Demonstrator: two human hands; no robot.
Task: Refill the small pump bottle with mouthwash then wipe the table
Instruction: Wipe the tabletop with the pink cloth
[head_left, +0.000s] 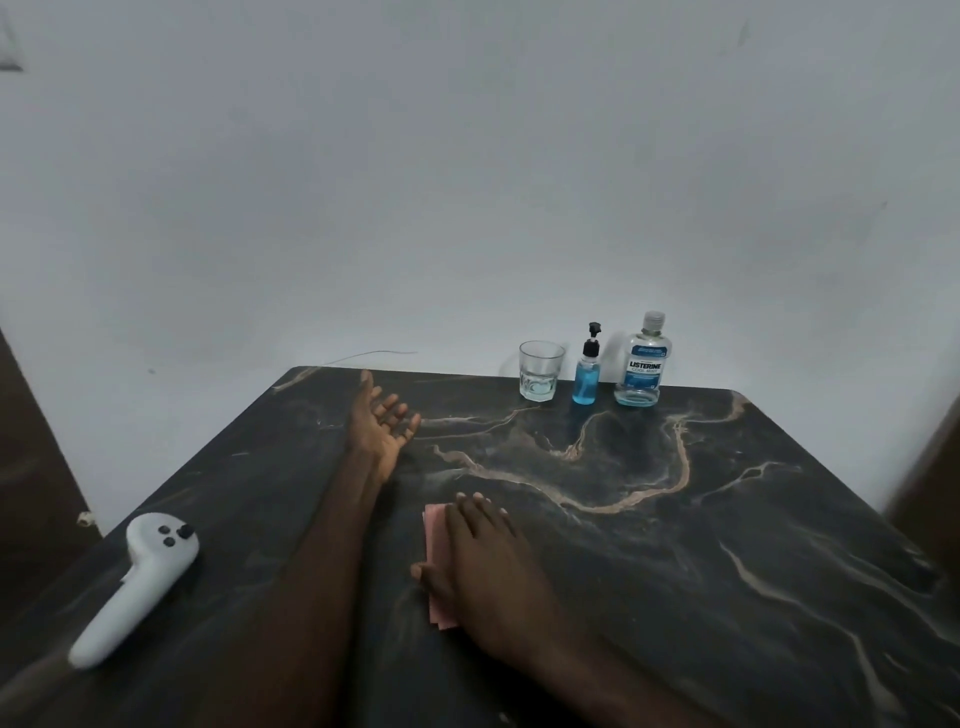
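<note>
I see the big dark table (727, 519) filling the lower half of the frame. My right hand (483, 561) lies flat in the lower middle, fingers straight, pressing on the pink cloth (435, 525). My left hand (382, 421) is up and left of it, palm up, fingers loose, holding nothing. The hands are apart. A white controller (140, 582) lies at lower left. Up and right of both hands, in a row by the far edge, stand the mouthwash bottle (643, 369), a glass (540, 371) and the small pump bottle (586, 382). The pump bottle looks full of blue, so I think wiping comes next. The cloth's long side runs up and down, right under my right hand, so that hand should wipe.
</note>
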